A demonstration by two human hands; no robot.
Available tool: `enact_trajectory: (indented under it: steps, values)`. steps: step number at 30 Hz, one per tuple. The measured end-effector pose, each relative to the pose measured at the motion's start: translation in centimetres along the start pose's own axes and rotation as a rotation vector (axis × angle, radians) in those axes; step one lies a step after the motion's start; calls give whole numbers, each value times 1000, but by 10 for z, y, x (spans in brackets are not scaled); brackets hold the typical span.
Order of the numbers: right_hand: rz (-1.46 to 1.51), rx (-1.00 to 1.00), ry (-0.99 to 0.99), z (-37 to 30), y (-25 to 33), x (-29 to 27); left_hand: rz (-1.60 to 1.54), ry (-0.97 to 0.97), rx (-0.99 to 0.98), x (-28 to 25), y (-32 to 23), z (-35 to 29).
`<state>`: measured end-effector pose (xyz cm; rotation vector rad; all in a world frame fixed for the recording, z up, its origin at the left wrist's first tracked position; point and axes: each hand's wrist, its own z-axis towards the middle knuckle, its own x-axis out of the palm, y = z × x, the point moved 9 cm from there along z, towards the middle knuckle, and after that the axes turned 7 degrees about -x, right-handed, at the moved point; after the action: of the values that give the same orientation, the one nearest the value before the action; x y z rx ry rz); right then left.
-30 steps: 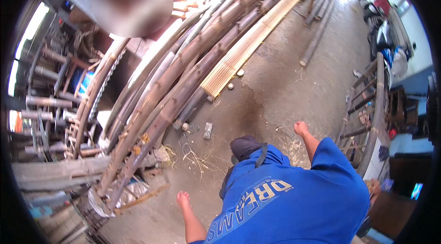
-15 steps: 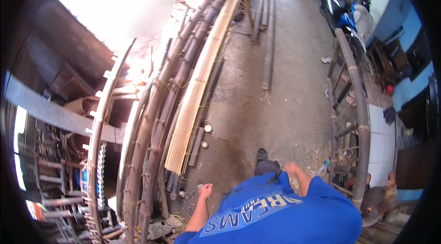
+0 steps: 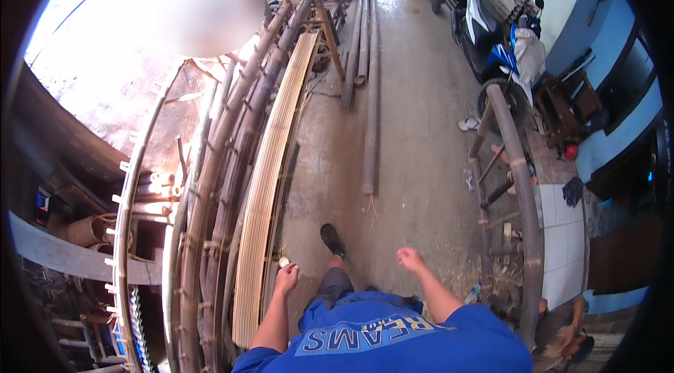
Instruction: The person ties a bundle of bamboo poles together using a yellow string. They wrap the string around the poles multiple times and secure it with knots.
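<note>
My left hand (image 3: 286, 279) hangs ahead of my body with its fingers curled closed, and nothing shows in it. Close by, past its knuckles, is the pale cut end of a short bamboo piece (image 3: 283, 261); in this view they overlap, and I cannot tell whether they touch. To the left lies a long bundle of split bamboo strips (image 3: 270, 183). My right hand (image 3: 411, 259) is held out over the concrete floor (image 3: 414, 183), its fingers loosely curled in, with nothing visible in it. One dark shoe (image 3: 332, 239) of mine is stepping forward.
Long bamboo poles (image 3: 372, 120) lie on the floor ahead. Upright-looking bamboo frames (image 3: 200, 225) line the left. On the right stands a bamboo rack (image 3: 519, 183), with a person (image 3: 562, 331) low behind it. Motorbikes (image 3: 491, 43) are parked farther off.
I have stepped forward, so the strips, poles and rack have shifted down in view. My right hand has swung farther forward; the left hand now appears beside the strip bundle.
</note>
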<state>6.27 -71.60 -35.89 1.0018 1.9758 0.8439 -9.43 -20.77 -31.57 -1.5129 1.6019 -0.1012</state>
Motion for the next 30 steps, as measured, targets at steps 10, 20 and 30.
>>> enact_trajectory:
  steps: [10, 20, 30]
  values:
    - [-206, 298, 93, 137, 23, -28, 139, 36, 392, -44, -373, 219]
    - [37, 198, -265, 385, 177, -138, 272, 339, 502, 49, -660, 365]
    - [-239, 192, -9, 778, 268, -260, 463, 461, -338, 162, -703, 567]
